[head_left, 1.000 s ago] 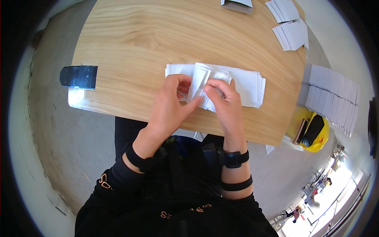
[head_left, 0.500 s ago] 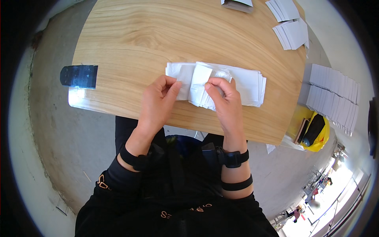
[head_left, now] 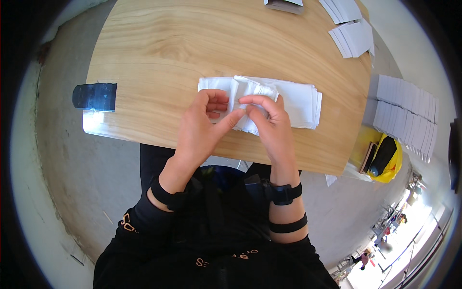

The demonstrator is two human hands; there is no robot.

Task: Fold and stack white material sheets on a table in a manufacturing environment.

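Observation:
A folded piece of thin white paper [head_left: 244,87] lies crosswise on a flat stack of white paper sheets [head_left: 301,103] near the table's front edge. My right hand [head_left: 273,123] pinches the folded piece with thumb and index finger, its other fingers curled behind. My left hand [head_left: 199,123] is at the left end of the stack, thumb stretched across to the fold beside my right fingertips. Its other fingers are bent and apart from the thumb, over the stack. Both hands partly cover the folded piece.
The wooden table [head_left: 159,62] carries a dark glossy curved piece [head_left: 95,97] at its left edge. White card stacks [head_left: 351,38] and an open box [head_left: 285,5] lie at the far right. Beyond the right edge are packed white stacks [head_left: 404,113] and a yellow bag [head_left: 393,161].
My left hand has moved right; its thumb has left the sheet at the left and reaches the fold by my right fingers. The folded piece's upper flap has turned over.

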